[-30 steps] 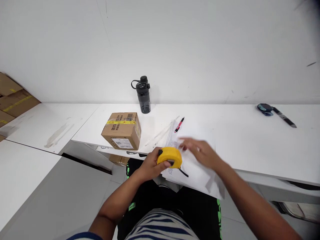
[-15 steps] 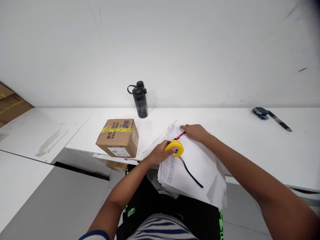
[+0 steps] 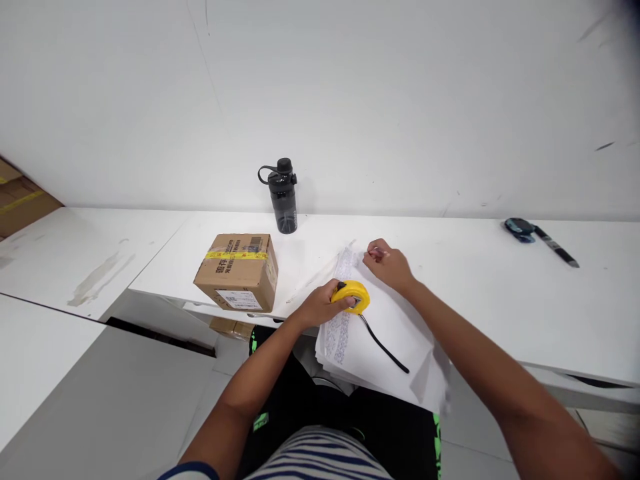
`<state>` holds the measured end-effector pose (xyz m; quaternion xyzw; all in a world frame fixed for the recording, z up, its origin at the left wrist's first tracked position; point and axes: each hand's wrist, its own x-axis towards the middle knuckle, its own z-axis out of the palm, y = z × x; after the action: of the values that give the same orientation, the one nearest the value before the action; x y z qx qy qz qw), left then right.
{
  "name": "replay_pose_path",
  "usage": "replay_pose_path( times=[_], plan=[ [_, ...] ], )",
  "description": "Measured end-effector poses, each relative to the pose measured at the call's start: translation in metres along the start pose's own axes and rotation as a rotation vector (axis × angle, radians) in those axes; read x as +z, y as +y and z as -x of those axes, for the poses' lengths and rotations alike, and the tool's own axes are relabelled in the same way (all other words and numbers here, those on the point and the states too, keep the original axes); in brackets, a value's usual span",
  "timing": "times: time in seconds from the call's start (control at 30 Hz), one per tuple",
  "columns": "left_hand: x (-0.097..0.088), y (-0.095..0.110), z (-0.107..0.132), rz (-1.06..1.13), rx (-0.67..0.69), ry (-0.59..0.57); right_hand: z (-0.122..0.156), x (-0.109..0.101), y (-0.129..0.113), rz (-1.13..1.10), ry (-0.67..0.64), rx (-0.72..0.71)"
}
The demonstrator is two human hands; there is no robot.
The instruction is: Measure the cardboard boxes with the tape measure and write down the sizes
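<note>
The left hand (image 3: 319, 307) is clamped on the yellow tape measure (image 3: 358, 291) above the sheets of paper (image 3: 387, 320) that overhang the front edge of the counter (image 3: 480, 287), while the right hand (image 3: 393, 269), apart from it, pinches what looks like a mostly hidden pen (image 3: 379, 251). The tape measure's case should feel rigid, compact and fairly weighty, best gripped around its rounded sides, clear of the dangling black wrist strap (image 3: 385, 349); the paper looks light, floppy and easily creased.

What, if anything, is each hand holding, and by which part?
The left hand grips the yellow tape measure by its left side. The right hand seems to pinch a pen; where cannot be told.
</note>
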<state>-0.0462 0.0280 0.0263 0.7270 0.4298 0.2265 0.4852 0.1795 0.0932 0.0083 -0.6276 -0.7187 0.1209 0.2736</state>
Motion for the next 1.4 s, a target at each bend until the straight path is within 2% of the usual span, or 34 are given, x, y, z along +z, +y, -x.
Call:
replay_pose_path(
  times=[0.17,0.3,0.47,0.7,1.4],
  plan=[
    [0.000,-0.001,-0.001,0.018,0.004,0.003,0.009,0.023,-0.012,-0.355,0.052,0.069],
    [0.000,-0.001,-0.003,0.040,0.006,0.003,0.010,0.024,-0.012,-0.475,0.097,0.183],
    [0.001,0.000,-0.003,0.044,-0.005,0.007,0.008,0.023,-0.013,-0.511,0.143,0.276],
    [0.000,0.001,-0.003,0.039,0.003,0.005,0.007,0.027,-0.009,-0.552,0.110,0.255],
    [0.002,0.002,-0.002,0.041,0.003,0.005,0.010,0.026,-0.009,-0.540,0.162,0.278]
  ],
)
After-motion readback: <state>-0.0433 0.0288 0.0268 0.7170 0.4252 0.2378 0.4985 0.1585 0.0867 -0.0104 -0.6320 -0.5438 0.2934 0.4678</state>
